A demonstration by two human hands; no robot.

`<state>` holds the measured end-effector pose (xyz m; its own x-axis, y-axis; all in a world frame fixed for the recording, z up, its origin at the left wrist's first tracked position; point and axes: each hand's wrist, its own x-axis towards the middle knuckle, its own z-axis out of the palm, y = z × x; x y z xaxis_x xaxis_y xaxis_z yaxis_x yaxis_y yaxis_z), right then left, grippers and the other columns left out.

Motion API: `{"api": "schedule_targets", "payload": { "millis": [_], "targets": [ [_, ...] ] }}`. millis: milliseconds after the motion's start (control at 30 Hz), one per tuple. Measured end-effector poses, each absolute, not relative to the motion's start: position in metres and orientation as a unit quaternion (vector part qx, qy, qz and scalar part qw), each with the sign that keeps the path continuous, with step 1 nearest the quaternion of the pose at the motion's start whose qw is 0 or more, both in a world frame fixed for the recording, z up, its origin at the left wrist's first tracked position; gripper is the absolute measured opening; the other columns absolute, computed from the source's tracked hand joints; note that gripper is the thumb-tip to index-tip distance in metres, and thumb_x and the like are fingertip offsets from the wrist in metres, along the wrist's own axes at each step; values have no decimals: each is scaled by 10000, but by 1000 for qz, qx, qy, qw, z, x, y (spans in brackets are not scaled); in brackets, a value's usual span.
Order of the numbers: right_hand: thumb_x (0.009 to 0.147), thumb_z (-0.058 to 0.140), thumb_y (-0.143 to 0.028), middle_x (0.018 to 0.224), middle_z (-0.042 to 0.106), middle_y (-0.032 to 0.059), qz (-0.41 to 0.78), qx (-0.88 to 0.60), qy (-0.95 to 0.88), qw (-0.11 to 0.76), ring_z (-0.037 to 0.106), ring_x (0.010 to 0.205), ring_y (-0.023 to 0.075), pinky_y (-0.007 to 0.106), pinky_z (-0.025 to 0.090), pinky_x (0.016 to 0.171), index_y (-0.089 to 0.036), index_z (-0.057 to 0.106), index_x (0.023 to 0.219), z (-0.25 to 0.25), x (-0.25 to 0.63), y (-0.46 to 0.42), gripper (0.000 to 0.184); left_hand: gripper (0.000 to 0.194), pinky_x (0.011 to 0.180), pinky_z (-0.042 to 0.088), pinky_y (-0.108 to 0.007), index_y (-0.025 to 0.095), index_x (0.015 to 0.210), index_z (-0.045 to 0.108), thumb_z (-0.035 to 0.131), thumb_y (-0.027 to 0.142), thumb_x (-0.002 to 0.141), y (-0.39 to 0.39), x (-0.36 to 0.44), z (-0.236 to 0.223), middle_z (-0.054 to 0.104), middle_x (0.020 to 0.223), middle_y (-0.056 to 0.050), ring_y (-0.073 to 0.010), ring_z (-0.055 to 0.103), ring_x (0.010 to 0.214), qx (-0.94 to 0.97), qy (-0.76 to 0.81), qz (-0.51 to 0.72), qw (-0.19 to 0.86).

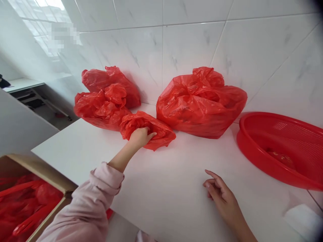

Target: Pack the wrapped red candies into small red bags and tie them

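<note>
Head view: left hand [141, 136] at small bag [163, 136], red; fingers sunk in folds, mostly hidden, so cannot tell whether they grip. Small bag on desk [166, 188], between left bags [99, 109] and large bag [195, 112]; bag insides hard to make out. Right hand [223, 200] above desk, fingers half curled, empty. Basket [252, 153] cut off at right, contents unclear. Box [41, 170] cut off at left, red plastic [32, 201] inside.

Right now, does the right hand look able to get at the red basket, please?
Probably yes: the right hand appears to hold nothing, and I see nothing standing between it and the red basket's near side.
</note>
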<state>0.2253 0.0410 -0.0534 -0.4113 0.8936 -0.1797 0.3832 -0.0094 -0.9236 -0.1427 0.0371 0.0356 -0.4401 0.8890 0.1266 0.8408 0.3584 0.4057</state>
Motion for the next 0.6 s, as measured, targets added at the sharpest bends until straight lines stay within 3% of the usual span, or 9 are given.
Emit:
{"api": "schedule_targets", "payload": {
  "millis": [133, 233, 367, 467, 533, 600],
  "targets": [
    [933, 467, -486, 904, 597, 22, 521, -481, -664, 237, 547, 695, 140, 287, 490, 695, -255, 513, 1296, -49, 226, 40, 433, 200, 738, 494, -349, 181, 775, 654, 672, 377, 810, 49, -146, 40, 681, 782, -22, -182, 625, 739, 515, 822, 214, 110],
    [936, 463, -472, 884, 598, 25, 521, -469, -672, 239, 541, 683, 140, 284, 490, 679, -245, 528, 1278, -48, 226, 40, 416, 118, 706, 448, -297, 217, 747, 610, 587, 305, 822, 40, -152, 68, 654, 771, 8, -176, 601, 736, 511, 800, 297, 99],
    [950, 443, -457, 865, 606, 27, 510, -456, -689, 239, 546, 676, 137, 274, 497, 661, -238, 554, 1239, -43, 222, 39, 380, 165, 544, 360, -250, 227, 758, 448, 416, 325, 887, 27, -161, 100, 465, 652, 44, -133, 472, 581, 454, 784, 418, 69],
    [957, 440, -439, 857, 619, 37, 494, -426, -724, 225, 560, 675, 139, 257, 502, 609, -233, 600, 1159, -24, 205, 34, 330, 200, 489, 300, -232, 230, 746, 417, 449, 369, 887, 25, -161, 101, 392, 598, 60, -116, 392, 519, 424, 774, 464, 74],
    [961, 451, -390, 963, 638, 63, 460, -363, -778, 226, 601, 780, 153, 258, 525, 644, -242, 619, 1153, -5, 183, 31, 295, 219, 475, 278, -226, 227, 756, 451, 517, 403, 869, 26, -156, 95, 404, 572, 63, -113, 381, 506, 416, 766, 481, 89],
    [953, 473, -321, 1194, 600, 90, 382, -273, -846, 253, 594, 1029, 189, 312, 537, 825, -264, 619, 1214, 15, 155, 28, 304, 238, 458, 269, -218, 226, 772, 485, 569, 435, 847, 26, -151, 93, 430, 553, 63, -110, 381, 491, 410, 754, 500, 119]
  ]
}}
